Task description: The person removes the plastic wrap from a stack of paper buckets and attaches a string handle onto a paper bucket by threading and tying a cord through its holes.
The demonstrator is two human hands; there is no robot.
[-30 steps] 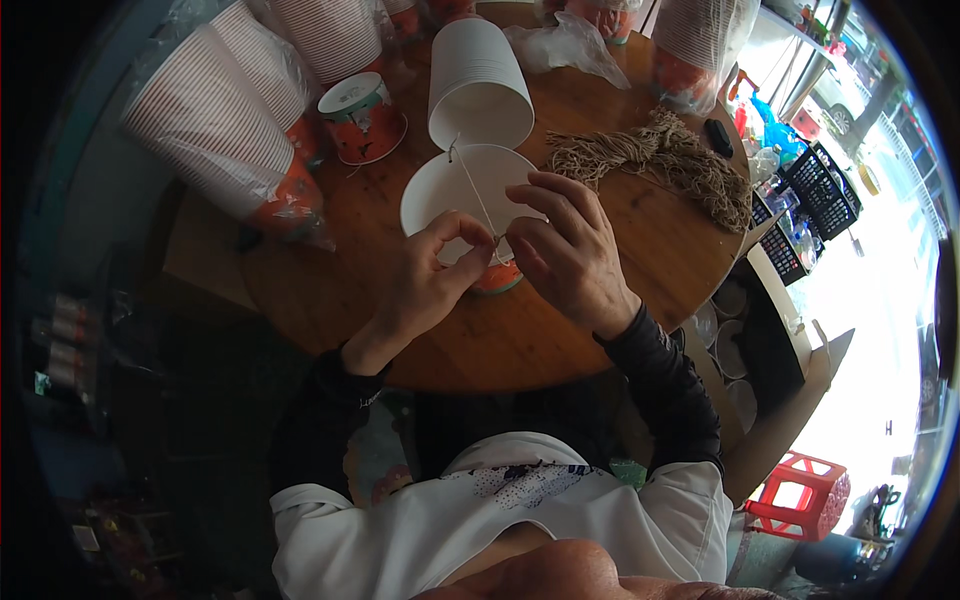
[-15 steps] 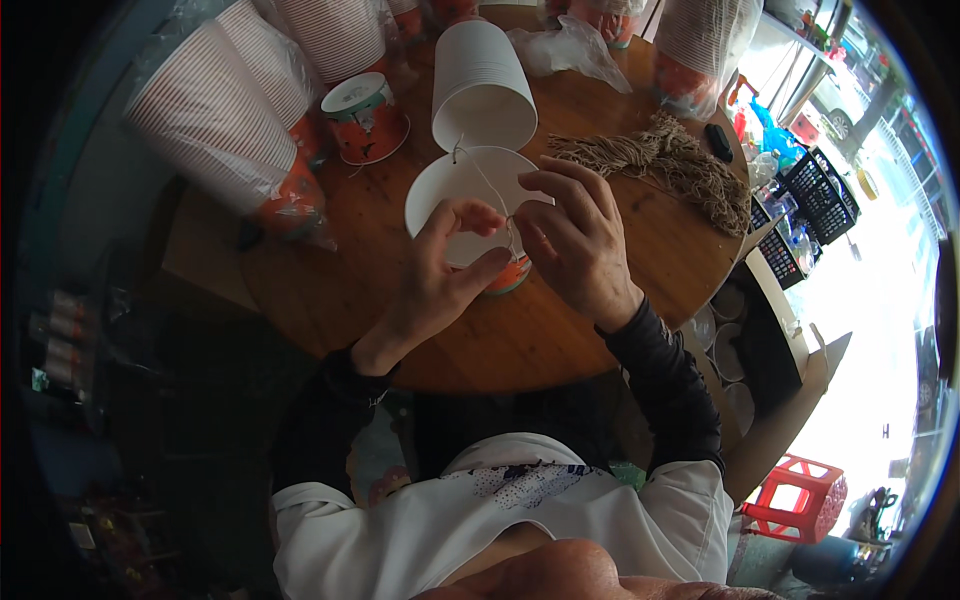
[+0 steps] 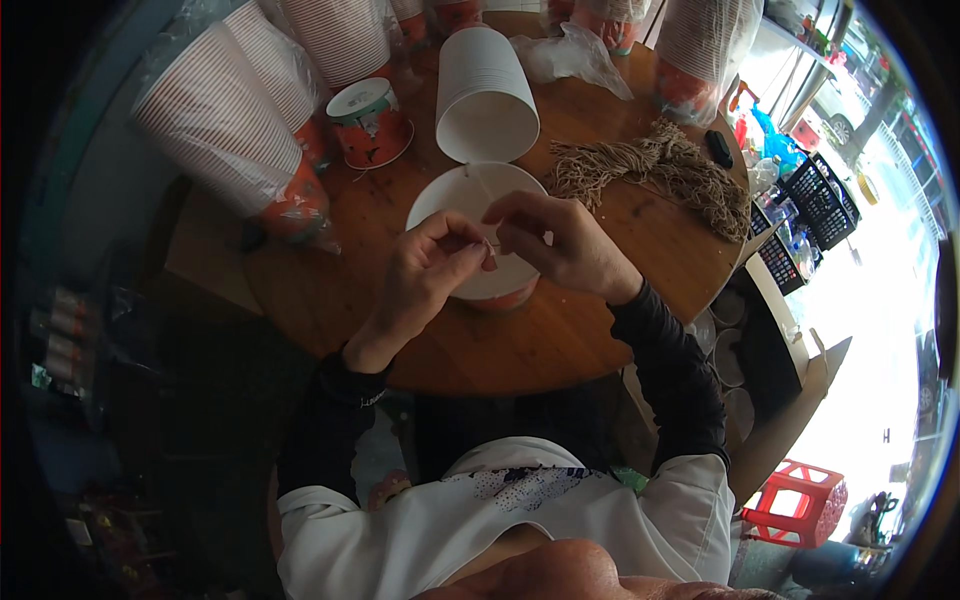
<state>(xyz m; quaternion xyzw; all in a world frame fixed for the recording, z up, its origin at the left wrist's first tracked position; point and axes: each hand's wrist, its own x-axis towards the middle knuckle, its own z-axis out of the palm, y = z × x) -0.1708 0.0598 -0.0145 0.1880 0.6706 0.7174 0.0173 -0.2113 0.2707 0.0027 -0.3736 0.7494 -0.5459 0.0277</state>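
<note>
A paper bucket (image 3: 428,208), white inside and orange outside, stands on the round wooden table (image 3: 480,355) in front of me. A thin pale string is attached at its far rim and runs across the mouth toward my fingers. My left hand (image 3: 425,278) pinches the string's end (image 3: 491,243) between thumb and forefinger over the near part of the mouth. Closed in a pinch beside it, my right hand (image 3: 572,243) has its fingertips at the same bit of string. The fingers partly hide the string and the near rim.
Beyond the bucket lies a nested stack of white buckets (image 3: 487,85). A bundle of beige strings (image 3: 650,175) lies right, near a small black object (image 3: 719,149). An upturned orange bucket (image 3: 370,125) and bagged bucket stacks (image 3: 215,110) are at left. A cardboard box (image 3: 790,300) stands right.
My right hand has gone from raised, spread fingers to a pinch close to my left. The left fingers have closed on the string. The bucket sits slightly nearer to me.
</note>
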